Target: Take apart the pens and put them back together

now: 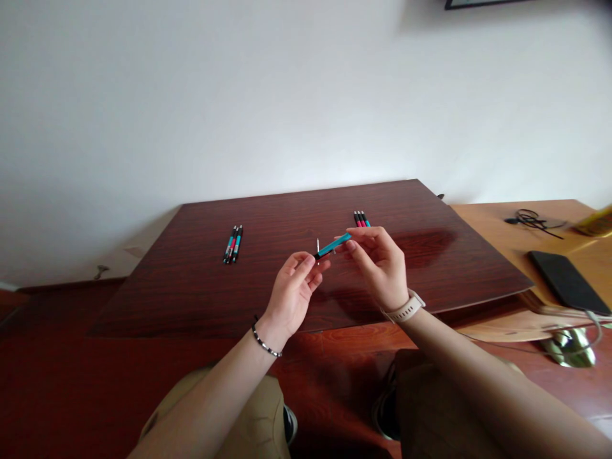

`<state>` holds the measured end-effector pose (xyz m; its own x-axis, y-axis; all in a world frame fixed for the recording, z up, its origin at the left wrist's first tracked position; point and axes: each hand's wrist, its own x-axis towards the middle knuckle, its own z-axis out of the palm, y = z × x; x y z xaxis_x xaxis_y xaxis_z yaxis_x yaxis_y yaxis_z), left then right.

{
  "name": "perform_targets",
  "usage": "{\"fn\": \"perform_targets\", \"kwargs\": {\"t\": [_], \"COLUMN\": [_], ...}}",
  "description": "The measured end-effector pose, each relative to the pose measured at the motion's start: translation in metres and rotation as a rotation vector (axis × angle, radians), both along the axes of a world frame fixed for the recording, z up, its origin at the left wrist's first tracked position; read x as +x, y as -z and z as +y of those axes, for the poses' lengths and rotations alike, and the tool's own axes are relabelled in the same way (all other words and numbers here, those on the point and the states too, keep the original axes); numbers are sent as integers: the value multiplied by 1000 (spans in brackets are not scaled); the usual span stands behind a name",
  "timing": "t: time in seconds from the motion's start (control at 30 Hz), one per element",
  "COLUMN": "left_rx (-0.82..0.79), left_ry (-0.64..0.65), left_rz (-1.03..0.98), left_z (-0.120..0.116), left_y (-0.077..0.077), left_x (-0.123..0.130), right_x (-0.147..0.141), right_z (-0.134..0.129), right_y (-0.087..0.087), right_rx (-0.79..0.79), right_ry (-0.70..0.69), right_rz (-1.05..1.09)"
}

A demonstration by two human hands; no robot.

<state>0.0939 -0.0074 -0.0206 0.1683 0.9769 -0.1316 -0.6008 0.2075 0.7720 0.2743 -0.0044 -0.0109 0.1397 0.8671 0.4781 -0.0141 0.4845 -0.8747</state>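
Observation:
Above the dark wooden table [287,213], a blue pen barrel [334,245] slants up to the right between my hands. My left hand [297,287] pinches its black lower end between thumb and fingers. At the blue upper end, the thumb and fingers of my right hand [380,262] are closed on it. A thin pale refill-like stick [318,245] shows just behind the barrel, partly hidden by my fingers. Several blue and pink pens [233,245] lie in a group left of my hands. Behind my right hand lie more pens [362,219], their lower parts covered.
A lighter wooden table [482,223] adjoins on the right. On it are a black phone [568,280] with a pale cable, a coiled black cord [533,220] and a yellow object [595,223] at the edge. A white wall [287,102] rises behind the table.

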Motion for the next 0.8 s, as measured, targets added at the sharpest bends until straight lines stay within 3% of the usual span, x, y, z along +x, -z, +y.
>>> {"fn": "perform_targets", "kwargs": {"t": [0.2,0.3,0.43,0.53,0.8], "left_rx": [31,31,29,25,31], "left_ry": [-68,-103,-131,-138,-145], "left_rz": [-3,-16,6,20,7], "left_z": [16,19,18,16,15], "left_y": [-6,-6,0,5,0], "left_x": [-27,-41,-54,-60,-64], "right_x": [-2,-5,-14,-24,-48], "right_z": [1,8,17,24,47], "right_y": [-2,6,19,24,25], "right_rx": [-19,-68,-182,-286,-398], "right_ry": [-95,-52,65,146,183], "right_rz": [-122,-299,-777,-1014,-1243]}}
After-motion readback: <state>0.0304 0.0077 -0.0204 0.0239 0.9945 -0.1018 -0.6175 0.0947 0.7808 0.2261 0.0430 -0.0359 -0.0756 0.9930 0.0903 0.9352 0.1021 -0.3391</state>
